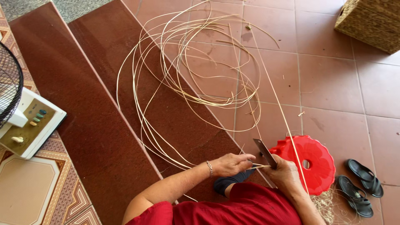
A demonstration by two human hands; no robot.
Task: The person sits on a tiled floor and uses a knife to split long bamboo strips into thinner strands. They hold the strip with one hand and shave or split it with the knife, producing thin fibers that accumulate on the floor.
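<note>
The left hand [230, 163] pinches a thin rattan strip [260, 166]. The right hand [284, 173] grips a knife [265, 152] against it, beside a red plastic stool [318, 164].

- My left hand [230, 163]: forearm angled in from lower left; fingers pinched closed
- My right hand [284, 174]: fist closed in a grip; wrist bent inward

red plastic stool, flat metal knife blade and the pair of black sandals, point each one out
red plastic stool [318, 166], head view, on its scalloped top right of the centre hole
flat metal knife blade [265, 151], head view, mid-blade above the right hand
pair of black sandals [361, 186], head view, between the two straps
</note>
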